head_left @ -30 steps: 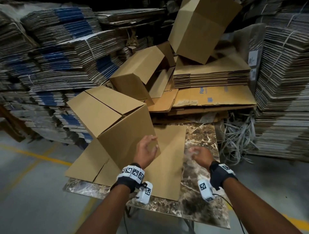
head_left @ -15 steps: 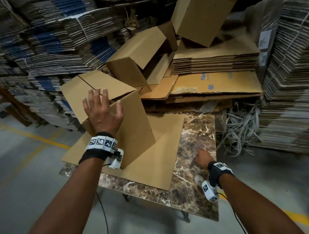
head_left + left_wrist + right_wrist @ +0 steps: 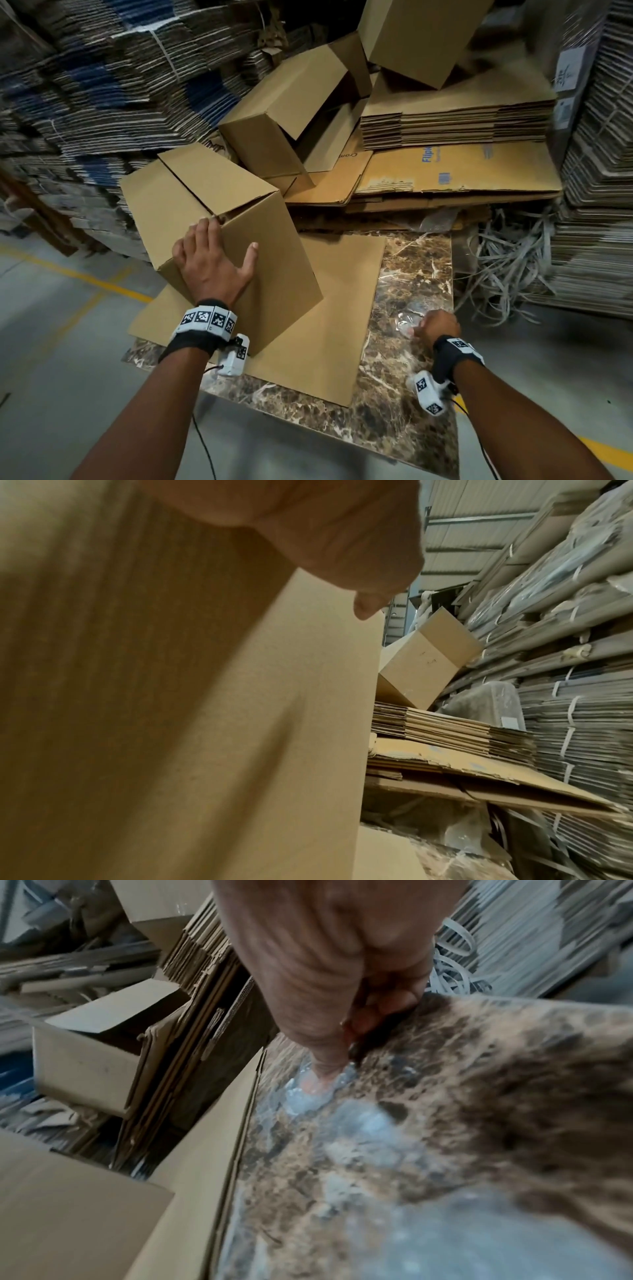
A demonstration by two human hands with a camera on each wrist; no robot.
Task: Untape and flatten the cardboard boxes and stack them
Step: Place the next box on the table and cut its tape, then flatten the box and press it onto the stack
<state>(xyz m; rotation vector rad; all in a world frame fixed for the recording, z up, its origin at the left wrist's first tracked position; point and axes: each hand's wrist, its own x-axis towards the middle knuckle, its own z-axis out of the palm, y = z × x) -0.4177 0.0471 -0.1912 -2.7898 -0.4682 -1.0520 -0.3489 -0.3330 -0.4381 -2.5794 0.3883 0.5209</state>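
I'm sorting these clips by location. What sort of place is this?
Most likely a cardboard warehouse or recycling depot. Strapped bundles of flattened cartons are stacked high all around, loose boxes are heaped behind the marble-topped table, and the concrete floor carries a yellow line.

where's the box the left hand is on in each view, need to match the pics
Head: the box, left of centre, tilted on the flat cardboard sheet.
Left wrist: box fills the left half.
Right wrist: box, bottom-left corner.
Shared landmark: the stack of flattened boxes.
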